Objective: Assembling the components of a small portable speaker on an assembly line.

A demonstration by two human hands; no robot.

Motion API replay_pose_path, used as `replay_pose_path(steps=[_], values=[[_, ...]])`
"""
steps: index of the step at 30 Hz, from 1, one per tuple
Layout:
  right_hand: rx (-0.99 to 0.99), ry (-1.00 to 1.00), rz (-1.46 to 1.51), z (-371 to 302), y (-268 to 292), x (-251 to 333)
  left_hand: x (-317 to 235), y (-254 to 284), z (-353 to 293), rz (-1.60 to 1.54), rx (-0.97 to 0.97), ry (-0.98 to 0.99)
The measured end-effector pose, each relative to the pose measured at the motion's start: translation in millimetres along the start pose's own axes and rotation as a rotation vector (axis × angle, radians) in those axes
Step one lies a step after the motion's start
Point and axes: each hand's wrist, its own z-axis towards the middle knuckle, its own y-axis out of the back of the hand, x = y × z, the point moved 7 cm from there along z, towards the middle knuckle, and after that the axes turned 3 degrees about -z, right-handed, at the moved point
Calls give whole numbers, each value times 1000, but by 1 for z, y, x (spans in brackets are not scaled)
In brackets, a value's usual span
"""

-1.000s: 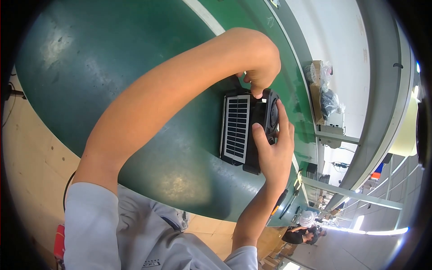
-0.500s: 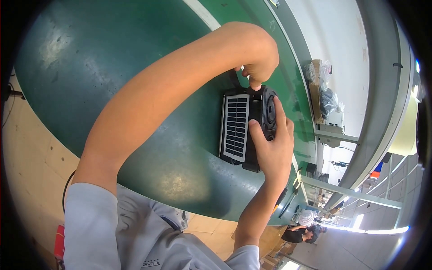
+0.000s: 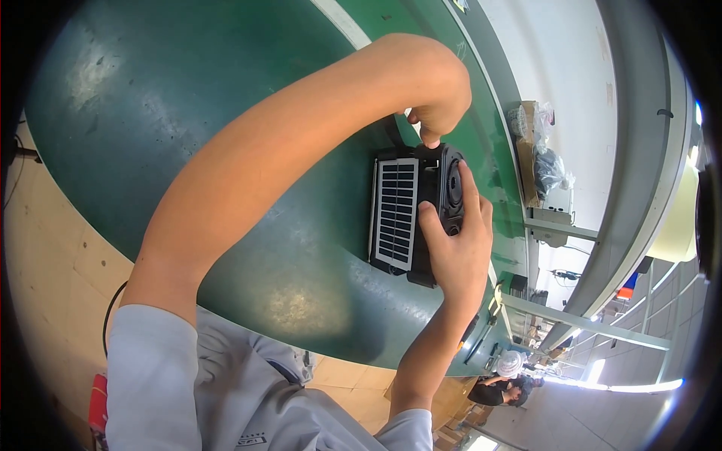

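Note:
A black solar speaker point(image 3: 426, 259), box-shaped, lies on the green work table point(image 3: 301, 225). A white-framed solar panel point(image 3: 396, 214) covers one face, and a round speaker cone point(image 3: 454, 183) sits on the side next to it. My right hand point(image 3: 462, 252) grips the casing, thumb on the panel side and fingers stretched over the cone side. Bent at the wrist, my left hand point(image 3: 441, 113) reaches over the far end, a fingertip touching the casing there. Its other fingers are curled and mostly hidden. A dark flap-like piece point(image 3: 395, 134) juts out beside that end.
Beyond the table, a cardboard box point(image 3: 526, 150) holds clear plastic bags. Dark hand tools point(image 3: 481, 338) lie at the table's right end. Metal shelf posts point(image 3: 587, 319) stand on the right, with a person point(image 3: 496, 392) in the background. Something red point(image 3: 98, 402) is at lower left.
The solar speaker and both hands keep nearly the same places. My left wrist has shifted very slightly to the right; the grip of my right hand looks unchanged.

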Motion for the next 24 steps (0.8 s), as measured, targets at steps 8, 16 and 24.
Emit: replay_pose_path(steps=[8, 16, 24], values=[[21, 4, 0, 1, -3, 1, 1, 1, 0, 24, -19, -9], [63, -19, -99, -3, -6, 0, 1, 2, -1, 32, -50, -8], [74, 128, -53, -4, -10, -20, -8, -18, 3, 23, -494, -250]])
